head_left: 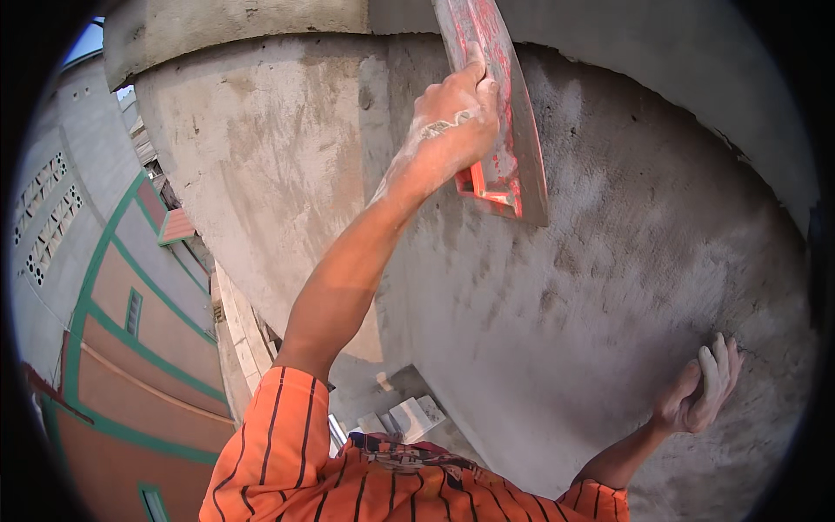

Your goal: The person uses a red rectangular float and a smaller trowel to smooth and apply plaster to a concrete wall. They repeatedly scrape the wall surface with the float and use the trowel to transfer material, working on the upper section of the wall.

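My left hand, smeared with pale plaster, is raised high and wrapped round the handle of a plastering trowel. The trowel has a long, narrow blade with a red, plaster-spattered back and handle. It is held lengthwise up and down in front of the grey plastered wall; whether its blade touches the wall I cannot tell. Down at the right, my right hand is held close to the wall with nothing in it. Its whitened fingers are stretched upward and slightly bent, the thumb apart from them.
A ledge with a rough lower edge overhangs the wall at the top. Blocks lie far below, by the wall's foot. Wooden planks are at the left, beyond them a brown building with green trim.
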### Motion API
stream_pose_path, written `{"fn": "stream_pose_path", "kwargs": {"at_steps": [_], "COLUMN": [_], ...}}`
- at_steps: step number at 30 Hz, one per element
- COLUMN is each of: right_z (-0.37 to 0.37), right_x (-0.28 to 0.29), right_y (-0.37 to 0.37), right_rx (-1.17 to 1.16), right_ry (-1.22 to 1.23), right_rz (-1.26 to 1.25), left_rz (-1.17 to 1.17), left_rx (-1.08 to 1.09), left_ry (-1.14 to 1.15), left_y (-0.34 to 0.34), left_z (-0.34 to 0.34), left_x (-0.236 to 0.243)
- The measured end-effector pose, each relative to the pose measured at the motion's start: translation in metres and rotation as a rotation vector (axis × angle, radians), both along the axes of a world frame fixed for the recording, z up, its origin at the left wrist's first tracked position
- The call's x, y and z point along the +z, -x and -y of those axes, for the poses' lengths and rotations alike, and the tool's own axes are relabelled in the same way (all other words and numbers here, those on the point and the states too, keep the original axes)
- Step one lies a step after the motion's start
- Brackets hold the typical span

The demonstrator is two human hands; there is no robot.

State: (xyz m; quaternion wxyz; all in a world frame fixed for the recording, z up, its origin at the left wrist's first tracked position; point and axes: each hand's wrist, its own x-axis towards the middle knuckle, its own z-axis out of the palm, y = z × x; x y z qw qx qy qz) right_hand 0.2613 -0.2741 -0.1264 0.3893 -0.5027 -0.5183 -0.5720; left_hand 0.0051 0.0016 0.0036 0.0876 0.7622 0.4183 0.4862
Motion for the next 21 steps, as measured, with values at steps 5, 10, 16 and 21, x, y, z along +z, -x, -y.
{"fn": "stream_pose_path", "kwargs": {"at_steps": [5,10,16,21], "right_z": [-0.004,-0.009,-0.005,-0.012], "right_x": [-0.003,-0.005,0.000,-0.024], "right_y": [0.004,0.007,0.013,0.065], "right_rx": [-0.034,-0.029,-0.106,0.232], "right_ry": [-0.025,-0.066,-0.081,-0.139], "right_rz": [-0.015,-0.056,-0.075,-0.343], "left_rz": [-0.016,0.152,0.478,0.465], "left_rx": [0.009,0.041,-0.382,-0.786], "left_ry": [-0.159,-0.095,-0.376,0.264], "left_y": [0.014,0.088,0.058,0.028], "left_z": [-0.040,-0.119,-0.003,0.090], "left_x": [0.013,0.068,-0.096,-0.212]}}
